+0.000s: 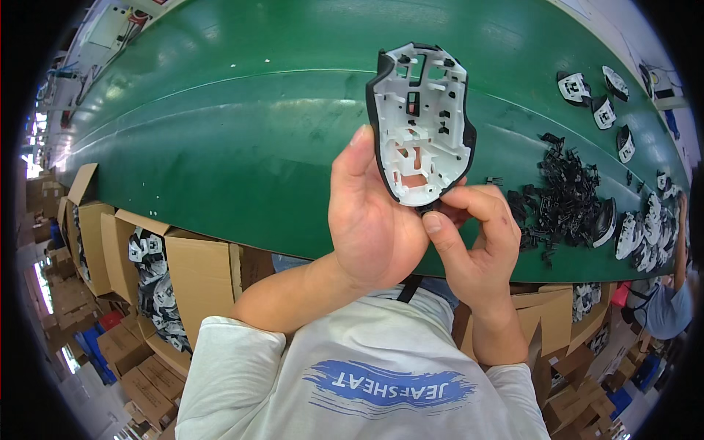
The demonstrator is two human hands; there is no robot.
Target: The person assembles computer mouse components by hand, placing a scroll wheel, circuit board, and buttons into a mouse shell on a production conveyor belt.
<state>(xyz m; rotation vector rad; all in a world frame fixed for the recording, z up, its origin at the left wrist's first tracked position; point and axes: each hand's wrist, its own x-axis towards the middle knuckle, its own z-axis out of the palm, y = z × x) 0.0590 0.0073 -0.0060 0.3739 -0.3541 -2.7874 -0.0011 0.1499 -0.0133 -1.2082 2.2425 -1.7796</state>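
Note:
Above the green table I hold a mouse top shell (429,139), its white ribbed inside facing me and its black rim showing along both sides. My left hand (370,213) cradles it from below and the left, the thumb along its left edge. At the shell's lower end, my right hand (480,238) pinches a small black plastic piece (425,209) between thumb and forefinger. That piece is mostly covered by the fingers, so I cannot tell whether it is joined to the shell.
On the green table (242,176), a pile of small black plastic parts (565,187) lies to the right. Beyond it are several white-and-black shells (645,231). Open cartons (198,268) with shells stand along the near edge. Another person (664,304) is at the far right.

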